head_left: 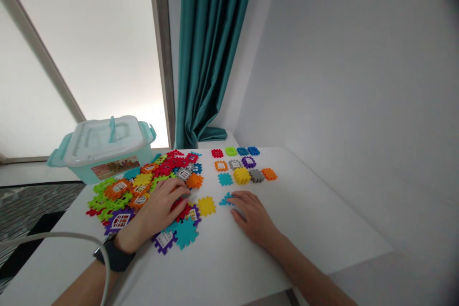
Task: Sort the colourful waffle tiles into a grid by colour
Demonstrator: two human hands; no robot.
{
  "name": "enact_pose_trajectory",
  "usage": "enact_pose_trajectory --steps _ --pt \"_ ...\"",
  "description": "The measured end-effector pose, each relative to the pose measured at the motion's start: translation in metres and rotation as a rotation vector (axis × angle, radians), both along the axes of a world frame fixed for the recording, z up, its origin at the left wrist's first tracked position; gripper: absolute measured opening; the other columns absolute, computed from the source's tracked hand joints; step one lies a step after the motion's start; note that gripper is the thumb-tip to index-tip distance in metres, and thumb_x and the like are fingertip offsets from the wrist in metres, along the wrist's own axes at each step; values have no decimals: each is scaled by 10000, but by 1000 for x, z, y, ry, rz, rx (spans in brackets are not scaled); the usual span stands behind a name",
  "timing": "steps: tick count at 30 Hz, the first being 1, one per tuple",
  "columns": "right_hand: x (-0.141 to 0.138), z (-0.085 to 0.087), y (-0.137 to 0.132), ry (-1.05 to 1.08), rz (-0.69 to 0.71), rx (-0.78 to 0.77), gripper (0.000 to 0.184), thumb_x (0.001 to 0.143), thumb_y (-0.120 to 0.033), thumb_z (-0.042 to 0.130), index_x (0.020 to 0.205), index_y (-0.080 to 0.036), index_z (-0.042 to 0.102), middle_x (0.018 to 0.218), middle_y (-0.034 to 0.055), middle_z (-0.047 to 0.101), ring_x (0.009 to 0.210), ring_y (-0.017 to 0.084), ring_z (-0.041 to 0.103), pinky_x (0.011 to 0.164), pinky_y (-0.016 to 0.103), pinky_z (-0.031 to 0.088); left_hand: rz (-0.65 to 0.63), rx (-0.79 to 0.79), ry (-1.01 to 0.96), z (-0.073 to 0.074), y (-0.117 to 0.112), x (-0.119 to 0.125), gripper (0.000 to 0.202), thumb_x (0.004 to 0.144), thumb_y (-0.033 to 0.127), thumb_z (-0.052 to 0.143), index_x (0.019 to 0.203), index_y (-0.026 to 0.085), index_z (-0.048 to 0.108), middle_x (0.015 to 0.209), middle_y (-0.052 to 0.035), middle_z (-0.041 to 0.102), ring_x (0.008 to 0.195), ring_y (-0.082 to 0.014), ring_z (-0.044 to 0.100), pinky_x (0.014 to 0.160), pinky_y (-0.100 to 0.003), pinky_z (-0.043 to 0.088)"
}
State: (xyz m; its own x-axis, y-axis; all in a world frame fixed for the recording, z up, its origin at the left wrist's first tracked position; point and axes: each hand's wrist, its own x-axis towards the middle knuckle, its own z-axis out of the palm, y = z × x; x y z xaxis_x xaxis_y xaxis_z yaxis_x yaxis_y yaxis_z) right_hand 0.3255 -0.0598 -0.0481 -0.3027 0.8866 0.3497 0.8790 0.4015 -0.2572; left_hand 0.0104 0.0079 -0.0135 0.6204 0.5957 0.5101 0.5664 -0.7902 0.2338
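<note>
My left hand (163, 203), with a dark watch on its wrist, rests over the front of a pile of colourful notched plastic tiles (143, 179). Its fingers are apart and slightly bent, reaching onto red tiles (181, 212); no tile shows clearly gripped. My right hand (254, 215) is low on the white table, its fingertips on a small blue notched tile (225, 199), partly hidden beneath them. Between the hands lies a yellow tile (207, 206). Closer to me are a turquoise tile (186, 233) and a purple-framed tile (165, 241).
Beyond my right hand, tiles stand in rows by shape and colour, including a yellow stack (242, 176), a grey one (256, 176) and an orange one (269, 174). A lidded turquoise box (111, 146) stands back left. A pale cable (71, 235) crosses near my left wrist.
</note>
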Motion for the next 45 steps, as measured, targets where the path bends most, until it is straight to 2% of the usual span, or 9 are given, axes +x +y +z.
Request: enact_pose_trajectory --steps 6,13,23,35,41,45 --pt "9 -8 9 34 33 42 225 976 -224 567 1112 -280 738 1237 50 727 1153 248 637 1014 440 483 -4 -9 15 -2 1 0 213 1003 283 479 1070 219 670 1140 -95 647 1071 -265 609 954 -451 479" --pt "10 -8 19 37 14 59 189 976 -224 600 1065 -289 753 1194 38 749 1098 242 652 952 421 487 -3 -14 29 -3 2 0 222 1008 294 473 1076 224 673 1149 -96 645 1084 -259 603 964 -440 478" --pt "5 -4 16 21 -68 21 173 954 -210 610 1032 -272 751 1160 44 749 1099 247 644 939 417 483 -2 -31 38 1 0 1 230 1006 302 476 1066 216 682 1141 -97 652 1076 -264 608 957 -445 488" --pt "4 -4 15 53 -80 40 146 942 -195 617 1032 -249 718 1169 60 736 1117 252 642 974 428 479 -3 -29 38 -1 1 0 210 997 288 493 1067 220 678 1143 -90 651 1078 -265 613 956 -432 481" --pt "-5 5 9 59 40 74 190 951 -184 571 1075 -234 706 1184 90 723 1120 249 647 1000 437 484 3 -11 37 4 1 -1 224 1000 291 474 1048 221 680 1114 -91 658 1048 -263 616 946 -444 479" --pt "-21 17 11 37 138 57 207 951 -185 558 1097 -232 697 1156 90 728 1082 244 647 1003 429 471 60 -4 44 9 5 -9 220 996 296 476 1049 226 678 1109 -90 661 1039 -268 611 932 -447 486"
